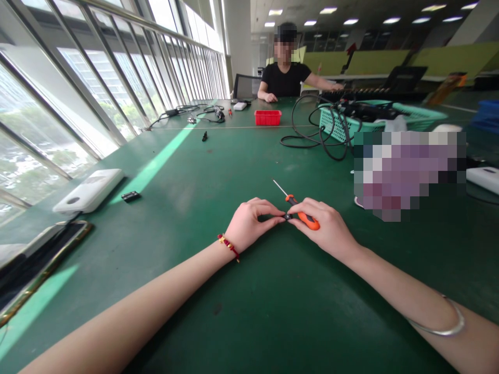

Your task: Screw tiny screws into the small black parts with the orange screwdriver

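Observation:
My left hand (pixel 249 223) and my right hand (pixel 327 226) meet over the green table (pixel 241 301), both with fingers closed. Between their fingertips sits a small black part (pixel 287 216), pinched from both sides. An orange-handled screwdriver (pixel 302 215) lies in my right hand, its thin metal shaft pointing away towards the far left. A red bead bracelet circles my left wrist and a silver bangle my right forearm.
A white device (pixel 89 189) and a small black piece (pixel 130 196) lie at the left, a phone (pixel 42 259) at the near left edge. Further off stand a red tray (pixel 267 117), a teal basket (pixel 374 122) with black cables, and a person in black (pixel 286 78) seated at the far end.

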`<state>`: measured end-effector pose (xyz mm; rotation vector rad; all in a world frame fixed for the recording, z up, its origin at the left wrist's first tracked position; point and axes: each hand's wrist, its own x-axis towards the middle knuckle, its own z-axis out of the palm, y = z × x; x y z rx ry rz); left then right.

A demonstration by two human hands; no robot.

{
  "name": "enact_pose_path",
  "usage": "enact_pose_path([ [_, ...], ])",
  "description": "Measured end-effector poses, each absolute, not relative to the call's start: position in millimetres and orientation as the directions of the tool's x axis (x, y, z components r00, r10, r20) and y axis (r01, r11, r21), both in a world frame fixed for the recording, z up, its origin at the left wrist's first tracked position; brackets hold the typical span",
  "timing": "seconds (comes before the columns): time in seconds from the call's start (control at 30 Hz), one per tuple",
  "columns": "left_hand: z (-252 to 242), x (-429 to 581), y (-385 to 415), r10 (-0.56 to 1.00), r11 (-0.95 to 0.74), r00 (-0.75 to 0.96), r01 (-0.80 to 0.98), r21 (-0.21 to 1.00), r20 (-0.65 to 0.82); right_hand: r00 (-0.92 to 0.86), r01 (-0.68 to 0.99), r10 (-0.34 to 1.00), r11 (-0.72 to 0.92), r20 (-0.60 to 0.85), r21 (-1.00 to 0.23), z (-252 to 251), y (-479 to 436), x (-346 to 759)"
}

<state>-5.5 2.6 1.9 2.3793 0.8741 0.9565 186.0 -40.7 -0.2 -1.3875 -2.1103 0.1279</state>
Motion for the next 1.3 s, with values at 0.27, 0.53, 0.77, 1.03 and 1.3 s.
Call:
enact_pose_path([
  [0.27, 4, -3, -4, 0.655, -0.755, 0.562, 0.514, 0.407, 0.505, -0.198, 0.774, 0.892, 0.396, 0.406, -0.494, -3, -42, 183],
  [0.53, 4, -3, -4, 0.67, -0.741, 0.559, 0.545, 0.392, 0.489, -0.213, 0.761, 0.905, 0.39, 0.368, -0.519, -5, -39, 181],
  [0.77, 5, -9, 2, 0.676, -0.733, 0.564, 0.582, 0.352, 0.474, -0.288, 0.836, 0.894, 0.409, 0.343, -0.365, -5, -27, 174],
  [1.03, 6, -18, 12, 0.655, -0.75, 0.589, 0.582, 0.313, 0.475, -0.343, 0.781, 0.878, 0.464, 0.334, -0.417, -2, -13, 162],
  [1.3, 6, -16, 10, 0.665, -0.74, 0.582, 0.596, 0.311, 0.468, -0.313, 0.752, 0.882, 0.457, 0.352, -0.475, -7, -14, 167],
])
